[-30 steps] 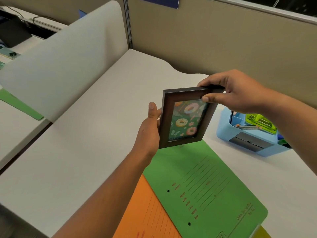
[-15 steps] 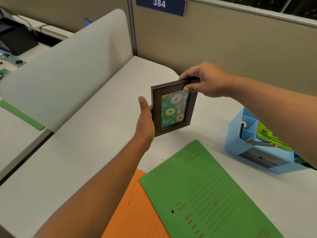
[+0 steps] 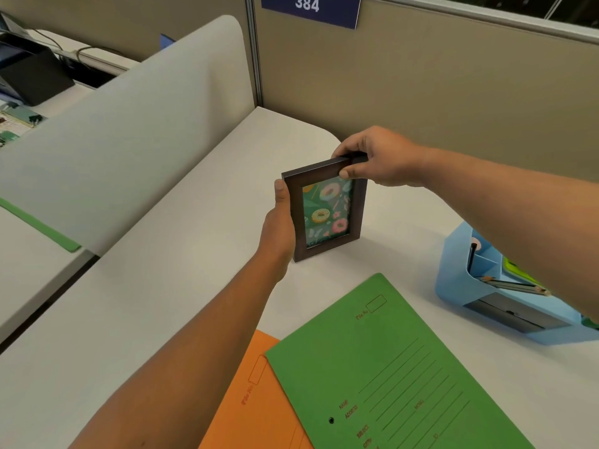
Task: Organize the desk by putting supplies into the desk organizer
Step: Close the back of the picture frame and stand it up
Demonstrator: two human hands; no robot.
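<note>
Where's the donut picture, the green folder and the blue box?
picture frame (image 3: 325, 215), head view, on the donut print.
green folder (image 3: 372, 361), head view, front cover.
blue organizer (image 3: 452, 273), head view, left wall.

I saw a pale grey flat-topped desk (image 3: 168, 286) carrying a green card file folder (image 3: 405, 367), which overlapped an orange card folder (image 3: 256, 400) at the near edge. A light blue plastic desk organizer (image 3: 453, 280) sat to the right. A dark brown wooden picture frame (image 3: 325, 215) stood upright near the middle.
</note>
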